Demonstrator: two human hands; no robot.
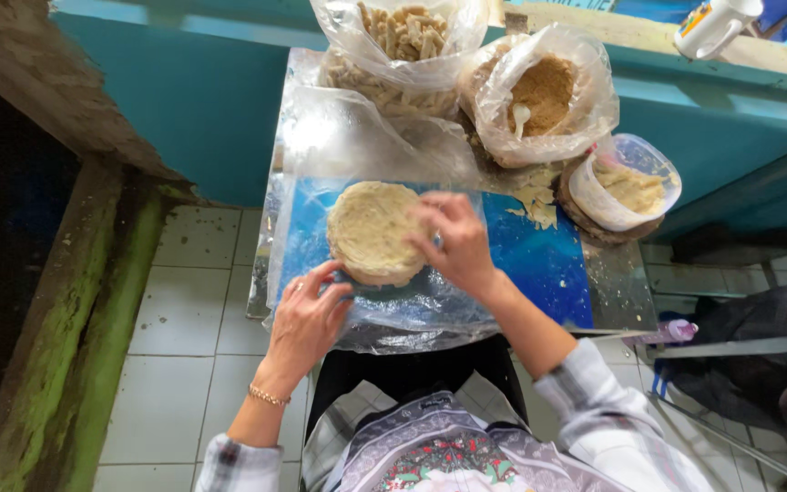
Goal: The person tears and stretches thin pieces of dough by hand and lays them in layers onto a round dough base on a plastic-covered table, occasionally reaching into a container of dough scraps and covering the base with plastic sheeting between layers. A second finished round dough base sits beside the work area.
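A round, flat disc of pale dough (371, 228) lies on a clear plastic sheet (393, 310) over a blue board (539, 260) on a small table. My right hand (457, 241) rests its fingers on the right edge of the disc, pressing it. My left hand (307, 319) is at the lower left of the disc, fingers pinching the edge of the plastic sheet under it. A gold bracelet sits on my left wrist.
At the back stand a clear bag of pale finger-shaped pieces (403, 41), a bag of brown crumbly filling (544, 91) with a spoon in it, and a small lined bowl of paste (626, 187). Crumbs lie on the board. White floor tiles lie left, dark items right.
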